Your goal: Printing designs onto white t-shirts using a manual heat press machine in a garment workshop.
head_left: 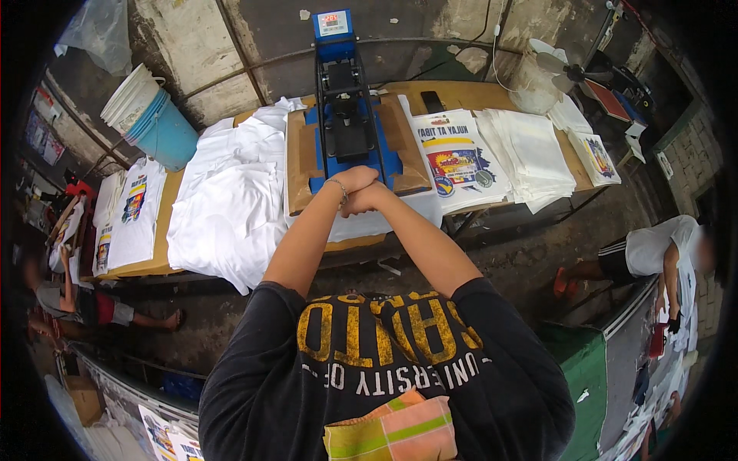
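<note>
My left hand (355, 179), with a thin bracelet at the wrist, and my right hand (363, 201) are stacked together, fingers closed, at the near end of the black lever of a blue heat press (347, 127). The grip itself is hidden under my hands. The press's upper plate lies down on its blue base, with brown paper sheets (301, 157) on both sides. A white cloth (369, 224) hangs from the front of the press just below my hands. The press's small control box (333, 24) stands at the far end.
A wooden table (154, 265) carries a heap of white shirts (231, 200) on the left, printed shirts (134, 211) farther left, and printed sheets (457, 161) and folded white cloth (530, 154) on the right. Stacked buckets (154, 123) stand behind. Other people sit at far left (77, 303) and right (653, 250).
</note>
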A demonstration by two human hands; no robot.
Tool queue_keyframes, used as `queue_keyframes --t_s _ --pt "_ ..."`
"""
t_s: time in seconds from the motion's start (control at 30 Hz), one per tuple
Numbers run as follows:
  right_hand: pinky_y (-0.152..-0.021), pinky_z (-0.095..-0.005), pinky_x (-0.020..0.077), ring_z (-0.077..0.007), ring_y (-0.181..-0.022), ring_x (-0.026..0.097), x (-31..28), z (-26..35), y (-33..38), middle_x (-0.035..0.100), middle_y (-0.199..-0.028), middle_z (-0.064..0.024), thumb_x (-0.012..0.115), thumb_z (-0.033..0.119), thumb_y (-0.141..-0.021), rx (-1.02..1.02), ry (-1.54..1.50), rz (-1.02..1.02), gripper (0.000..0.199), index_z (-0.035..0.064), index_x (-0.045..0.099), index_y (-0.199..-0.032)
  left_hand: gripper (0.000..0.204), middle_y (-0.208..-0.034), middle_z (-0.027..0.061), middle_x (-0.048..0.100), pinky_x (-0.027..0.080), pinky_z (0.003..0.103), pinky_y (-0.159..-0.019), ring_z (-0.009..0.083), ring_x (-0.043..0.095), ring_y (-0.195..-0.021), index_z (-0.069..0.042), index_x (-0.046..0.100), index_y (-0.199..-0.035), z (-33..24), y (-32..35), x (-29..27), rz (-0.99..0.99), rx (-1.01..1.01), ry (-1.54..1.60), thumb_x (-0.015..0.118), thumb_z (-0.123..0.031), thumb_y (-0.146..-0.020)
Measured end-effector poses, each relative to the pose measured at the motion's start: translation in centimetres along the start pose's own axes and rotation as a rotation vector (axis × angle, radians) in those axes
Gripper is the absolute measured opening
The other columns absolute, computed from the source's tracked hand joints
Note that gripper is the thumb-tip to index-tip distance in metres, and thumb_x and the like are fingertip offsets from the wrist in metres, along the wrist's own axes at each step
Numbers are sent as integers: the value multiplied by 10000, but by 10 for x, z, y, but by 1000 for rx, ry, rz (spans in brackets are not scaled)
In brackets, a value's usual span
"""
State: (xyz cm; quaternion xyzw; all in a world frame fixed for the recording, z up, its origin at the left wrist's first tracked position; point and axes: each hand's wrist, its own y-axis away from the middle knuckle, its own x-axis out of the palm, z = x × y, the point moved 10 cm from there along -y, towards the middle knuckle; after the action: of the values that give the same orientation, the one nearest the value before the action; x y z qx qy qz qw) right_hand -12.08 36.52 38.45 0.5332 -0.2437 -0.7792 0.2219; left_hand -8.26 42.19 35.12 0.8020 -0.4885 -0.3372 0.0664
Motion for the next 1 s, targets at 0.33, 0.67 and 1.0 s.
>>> queue_keyframes --t_s 0.33,0.67,1.0 --pt "-451 -276 375 -109 -473 448 2 -2 -16 525 -565 19 646 301 -706 -55 -81 -77 182 132 591 -664 425 -1099 245 609 423 398 -860 328 586 -960 24 619 -1024 -8 8 -1 21 39 -61 364 -288 -891" --pt "-438 -275 374 -107 -457 451 1 3 -4 514 -545 22 643 328 -711 -9 16 2 214 139 577 -635 451 -1088 242 612 420 396 -867 309 588 -957 63 616 -1013 -11 24 -4 9 -40 34 380 -298 -882" --pt "-476 -276 398 -107 -495 481 3 0 -8 540 -580 19 660 305 -707 21 5 -2 180 138 601 -675 462 -1130 249 594 409 397 -891 306 576 -994 78 606 -1046 -8 17 -7 -2 16 -41 385 -298 -893"
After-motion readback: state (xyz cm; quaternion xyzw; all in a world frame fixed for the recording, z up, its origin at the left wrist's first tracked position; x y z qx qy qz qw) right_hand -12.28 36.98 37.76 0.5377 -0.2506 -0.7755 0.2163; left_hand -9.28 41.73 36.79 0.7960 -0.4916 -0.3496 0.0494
